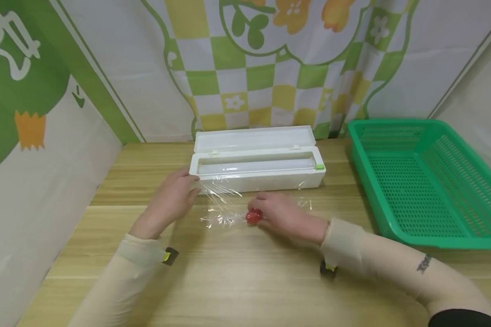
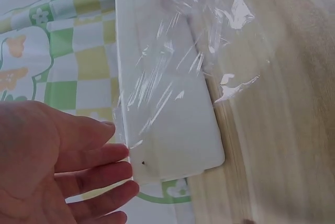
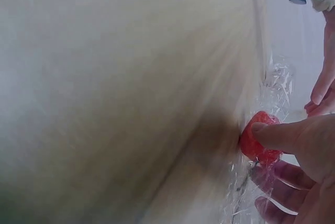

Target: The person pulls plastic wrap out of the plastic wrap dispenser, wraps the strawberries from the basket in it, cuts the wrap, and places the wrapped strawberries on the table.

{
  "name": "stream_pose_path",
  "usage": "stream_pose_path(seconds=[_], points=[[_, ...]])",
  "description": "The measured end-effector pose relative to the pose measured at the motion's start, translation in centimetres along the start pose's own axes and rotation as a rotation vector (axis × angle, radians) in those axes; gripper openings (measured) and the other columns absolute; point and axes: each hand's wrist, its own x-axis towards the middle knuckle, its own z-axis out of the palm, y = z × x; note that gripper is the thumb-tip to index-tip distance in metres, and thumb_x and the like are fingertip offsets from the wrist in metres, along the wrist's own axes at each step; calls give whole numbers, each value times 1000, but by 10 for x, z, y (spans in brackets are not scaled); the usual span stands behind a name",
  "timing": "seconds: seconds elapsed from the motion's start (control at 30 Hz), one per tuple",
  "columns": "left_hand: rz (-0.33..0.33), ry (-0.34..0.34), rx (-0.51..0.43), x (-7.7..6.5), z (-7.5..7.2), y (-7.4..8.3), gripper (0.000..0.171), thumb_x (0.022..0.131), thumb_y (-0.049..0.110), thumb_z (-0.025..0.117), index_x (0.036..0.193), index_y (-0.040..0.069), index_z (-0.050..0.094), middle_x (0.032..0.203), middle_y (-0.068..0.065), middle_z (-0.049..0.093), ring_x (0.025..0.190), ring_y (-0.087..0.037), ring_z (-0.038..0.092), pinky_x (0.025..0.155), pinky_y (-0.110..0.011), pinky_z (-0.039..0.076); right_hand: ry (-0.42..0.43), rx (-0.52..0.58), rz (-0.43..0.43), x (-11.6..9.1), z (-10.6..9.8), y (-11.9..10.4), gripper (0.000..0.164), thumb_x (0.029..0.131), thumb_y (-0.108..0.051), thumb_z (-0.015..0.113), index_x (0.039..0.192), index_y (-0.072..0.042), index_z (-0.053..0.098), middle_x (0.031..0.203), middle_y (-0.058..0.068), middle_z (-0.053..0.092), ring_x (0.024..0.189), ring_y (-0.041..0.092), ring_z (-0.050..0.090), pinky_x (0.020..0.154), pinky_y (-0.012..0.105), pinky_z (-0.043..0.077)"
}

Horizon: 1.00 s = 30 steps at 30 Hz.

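Note:
My right hand (image 1: 280, 215) grips a small red round thing (image 1: 253, 216) low over the table, thumb on one side and fingers on the other. Clear plastic wrap (image 3: 280, 80) lies over and around the red thing. From it, the wrap (image 1: 222, 190) stretches back across the front of a long white cling film box (image 1: 266, 181). Inside the box, whose lid (image 1: 253, 140) stands raised at the back, lies a pale roll (image 1: 258, 166). At the box's left end is my left hand (image 1: 169, 197); its fingers (image 2: 99, 177) are loosely extended, fingertips right at the box edge.
A green plastic basket (image 1: 427, 240) with slotted sides stands on the right of the wooden table (image 1: 245, 281). Behind the box hangs a green, white and yellow checked curtain (image 1: 262, 77). A green slider (image 1: 319, 166) sits at the box's right end.

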Motion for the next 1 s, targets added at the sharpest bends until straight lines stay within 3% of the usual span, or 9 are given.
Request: stream_pose_path(seconds=[0.17, 0.27, 0.33, 0.43, 0.53, 0.67, 0.8, 1.0], points=[[-30, -23, -28, -2, -1, -5, 39, 98, 15, 58, 131, -5, 57, 126, -23, 58, 117, -40, 56, 104, -55, 47, -32, 46, -8, -11, 1, -4, 34, 82, -22, 81, 114, -16, 70, 108, 0, 70, 94, 13, 65, 86, 30, 56], [-19, 23, -32, -6, 1, -2, 37, 97, 16, 61, 129, -3, 59, 126, -21, 60, 117, -40, 57, 101, -55, 48, -60, 54, 13, -18, 0, -6, 40, 82, -22, 80, 119, -16, 68, 112, 1, 70, 97, 14, 66, 88, 31, 57], [24, 69, -40, -9, 4, 6, 32, 94, 16, 65, 122, 0, 63, 121, -18, 64, 112, -37, 61, 96, -52, 52, -61, 59, 31, -22, -1, -7, 41, 81, -24, 81, 118, -15, 66, 110, 1, 71, 96, 15, 67, 85, 32, 57], [142, 101, -66, -16, 13, 23, 23, 89, 16, 72, 110, 6, 70, 107, -9, 69, 100, -29, 65, 88, -45, 56, -57, 89, 56, -28, -1, -7, 36, 79, -26, 82, 109, -16, 64, 101, -3, 71, 90, 14, 67, 79, 28, 57], [271, 62, -97, -23, 24, 43, 19, 86, 18, 76, 103, 10, 72, 100, -2, 70, 95, -20, 66, 86, -38, 57, -48, 143, 64, -33, -1, -5, 30, 78, -26, 83, 98, -18, 63, 94, -7, 71, 87, 11, 68, 77, 25, 57], [380, -22, -101, -30, 38, 65, 21, 83, 22, 79, 101, 14, 72, 100, 3, 68, 97, -14, 64, 86, -33, 57, -37, 212, 47, -38, -3, -2, 26, 79, -28, 83, 98, -18, 66, 93, -9, 70, 88, 10, 68, 80, 26, 57], [432, -66, -111, -32, 51, 78, 23, 79, 23, 82, 100, 17, 72, 100, 6, 67, 97, -12, 62, 86, -31, 56, -44, 289, 64, -40, -3, 2, 23, 82, -32, 81, 98, -20, 69, 92, -12, 70, 85, 6, 66, 79, 24, 56], [459, -72, -131, -29, 63, 87, 29, 77, 21, 84, 102, 20, 71, 100, 9, 65, 94, -8, 60, 85, -27, 55, -68, 345, 76, -43, -2, 9, 21, 84, -35, 78, 99, -23, 72, 89, -15, 71, 82, 3, 65, 78, 24, 55]])
